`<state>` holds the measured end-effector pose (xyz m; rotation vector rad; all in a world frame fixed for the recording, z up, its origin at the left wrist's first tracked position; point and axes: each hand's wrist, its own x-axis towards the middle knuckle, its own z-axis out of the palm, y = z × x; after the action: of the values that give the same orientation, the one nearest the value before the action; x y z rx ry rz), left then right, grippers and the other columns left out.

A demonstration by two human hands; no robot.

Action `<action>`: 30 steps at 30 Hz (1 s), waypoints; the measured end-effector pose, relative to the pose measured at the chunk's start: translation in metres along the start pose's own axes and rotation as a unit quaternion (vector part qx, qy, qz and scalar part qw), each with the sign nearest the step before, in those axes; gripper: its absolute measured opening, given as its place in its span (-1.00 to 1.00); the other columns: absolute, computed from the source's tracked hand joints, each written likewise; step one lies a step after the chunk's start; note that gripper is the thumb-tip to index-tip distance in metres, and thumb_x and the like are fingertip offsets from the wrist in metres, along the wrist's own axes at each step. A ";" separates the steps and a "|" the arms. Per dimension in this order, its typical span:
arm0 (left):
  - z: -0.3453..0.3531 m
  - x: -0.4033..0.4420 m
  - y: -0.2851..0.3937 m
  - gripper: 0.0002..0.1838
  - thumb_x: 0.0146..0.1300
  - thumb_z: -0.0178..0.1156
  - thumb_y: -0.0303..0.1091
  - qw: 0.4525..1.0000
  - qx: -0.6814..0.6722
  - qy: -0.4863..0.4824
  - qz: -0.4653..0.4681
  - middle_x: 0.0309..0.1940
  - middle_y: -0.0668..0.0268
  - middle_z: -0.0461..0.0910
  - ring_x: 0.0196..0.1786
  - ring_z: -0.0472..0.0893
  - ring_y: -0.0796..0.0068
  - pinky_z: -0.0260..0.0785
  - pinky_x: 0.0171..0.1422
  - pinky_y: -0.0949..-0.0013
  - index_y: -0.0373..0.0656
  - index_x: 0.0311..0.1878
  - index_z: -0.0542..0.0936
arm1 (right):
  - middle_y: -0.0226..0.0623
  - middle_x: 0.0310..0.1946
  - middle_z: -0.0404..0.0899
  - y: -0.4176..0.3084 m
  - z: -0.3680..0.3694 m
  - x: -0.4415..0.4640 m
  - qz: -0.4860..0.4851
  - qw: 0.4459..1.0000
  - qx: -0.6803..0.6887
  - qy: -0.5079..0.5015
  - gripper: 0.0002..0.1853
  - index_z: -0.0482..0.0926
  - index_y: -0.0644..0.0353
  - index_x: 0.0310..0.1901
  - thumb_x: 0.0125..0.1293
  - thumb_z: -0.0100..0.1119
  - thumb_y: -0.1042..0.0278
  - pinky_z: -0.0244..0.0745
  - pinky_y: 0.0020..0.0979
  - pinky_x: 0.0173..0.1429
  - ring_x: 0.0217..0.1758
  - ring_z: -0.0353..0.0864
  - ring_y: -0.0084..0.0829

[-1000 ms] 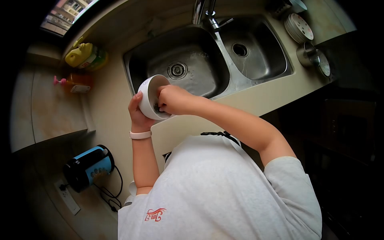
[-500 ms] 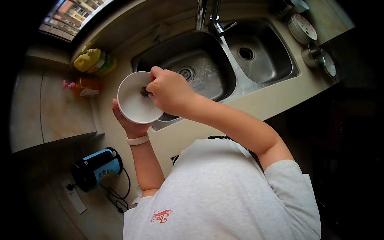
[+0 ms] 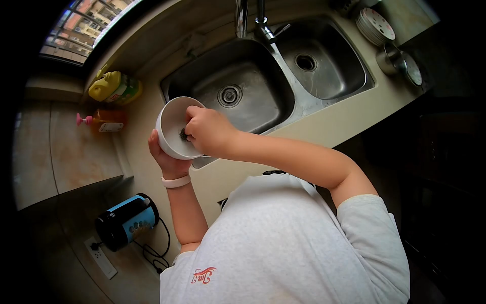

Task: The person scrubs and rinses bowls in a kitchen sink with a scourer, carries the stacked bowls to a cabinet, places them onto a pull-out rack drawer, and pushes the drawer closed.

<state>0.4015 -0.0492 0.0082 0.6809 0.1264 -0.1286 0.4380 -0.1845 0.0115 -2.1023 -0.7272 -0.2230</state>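
My left hand (image 3: 169, 161), with a pale band at the wrist, holds a white bowl (image 3: 169, 124) from below and its left side. The bowl is tilted, its opening turned toward my right hand. Inside it, my right hand (image 3: 207, 130) is closed on a dark, wiry scrubber (image 3: 183, 135), which touches the inner wall. Most of the scrubber is hidden by the fingers. The bowl hangs over the near left corner of the large sink basin (image 3: 258, 109).
A smaller basin (image 3: 329, 76) and a faucet (image 3: 263, 29) adjoin. Stacked plates (image 3: 375, 26) and a metal cup (image 3: 387, 58) stand at the right. Yellow bottle (image 3: 116, 87), orange pump bottle (image 3: 107, 120) and a blue-black appliance (image 3: 129, 221) with a cord are at the left.
The bowl first turned its opening more toward the camera, then tilted partly back toward the right. My right hand stays inside, and the scrubber has shifted along the inner wall.
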 end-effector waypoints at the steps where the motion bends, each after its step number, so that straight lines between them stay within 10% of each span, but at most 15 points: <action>1: 0.000 -0.003 -0.002 -0.36 0.13 -0.07 0.13 1.000 -0.009 0.008 -0.004 0.07 0.19 0.42 0.12 0.41 0.29 0.28 0.19 0.25 -0.16 0.14 0.36 | -0.15 -0.37 0.48 -0.001 0.001 -0.003 -0.006 1.000 0.006 -0.025 -0.97 0.55 0.28 -0.64 -0.17 0.13 0.56 0.49 -0.27 -0.31 -0.34 0.53 -0.16; 14: 0.006 -0.002 -0.012 -0.34 0.07 -0.01 0.10 1.000 0.016 0.026 -0.007 0.04 0.18 0.44 0.10 0.43 0.26 0.31 0.17 0.24 -0.19 0.13 0.36 | -0.13 -0.30 0.48 -0.004 -0.015 -0.003 0.035 0.984 -0.064 -0.162 -0.91 0.58 0.28 -0.55 -0.19 0.17 0.52 0.50 -0.25 -0.22 -0.26 0.54 -0.16; 18: 0.005 0.000 -0.021 -0.34 0.07 -0.02 0.11 1.000 0.012 0.011 -0.004 0.04 0.16 0.44 0.11 0.43 0.26 0.30 0.17 0.24 -0.20 0.13 0.36 | -0.13 -0.31 0.48 0.008 -0.018 0.000 -0.005 0.998 -0.065 -0.014 -0.92 0.57 0.29 -0.55 -0.18 0.15 0.53 0.50 -0.27 -0.23 -0.27 0.53 -0.16; 30: 0.007 0.016 -0.025 -0.40 0.08 0.03 -0.02 0.999 0.031 -0.018 -0.018 0.00 0.16 0.47 0.05 0.46 0.30 0.33 0.14 0.28 -0.26 0.10 0.37 | -0.20 -0.32 0.51 0.022 0.001 -0.016 0.064 0.997 0.002 -0.045 -0.95 0.57 0.27 -0.56 -0.09 0.11 0.52 0.47 -0.25 -0.22 -0.27 0.53 -0.16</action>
<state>0.4137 -0.0742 -0.0043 0.7375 0.0995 -0.1795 0.4375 -0.1998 -0.0105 -2.1568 -0.6423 -0.0568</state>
